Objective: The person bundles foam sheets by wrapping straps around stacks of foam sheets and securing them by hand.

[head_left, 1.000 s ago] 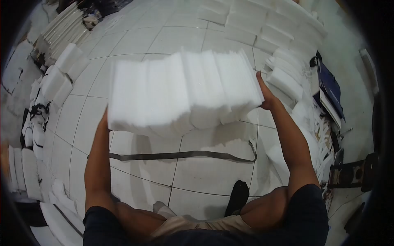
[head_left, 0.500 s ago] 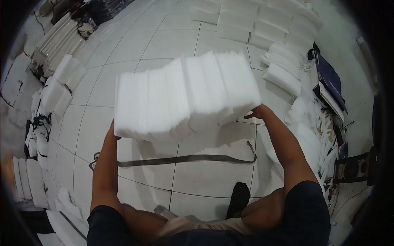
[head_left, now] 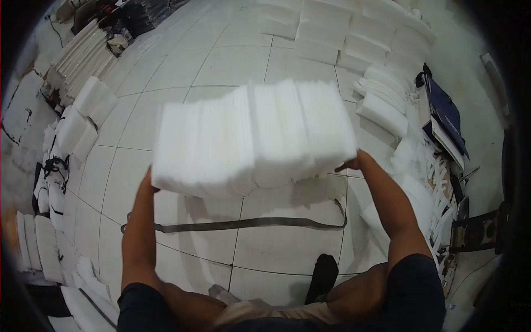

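A thick bundle of white foam sheets (head_left: 254,141), packed side by side, is held above the tiled floor in front of me. My left hand (head_left: 151,182) grips its lower left corner, with most of the fingers hidden beneath. At the lower right end, my right hand (head_left: 354,161) presses against and under the bundle, its fingertips partly showing. The bundle looks slightly blurred and casts a shadow below. On the tiles between my arms and the bundle lies a long dark strap (head_left: 243,224), with a loop at its left end near my left forearm.
More white foam stacks (head_left: 381,113) stand on the right, and others (head_left: 326,30) line the back. Along the left are wrapped white bundles (head_left: 83,124). A dark blue folder-like item (head_left: 445,110) leans at the right. My dark-socked foot (head_left: 322,276) rests on the floor.
The bundle and both hands appear slightly lower in view, and the floor has shifted down a little too. The hands sit slightly wider apart. Their hold on the bundle is unchanged.
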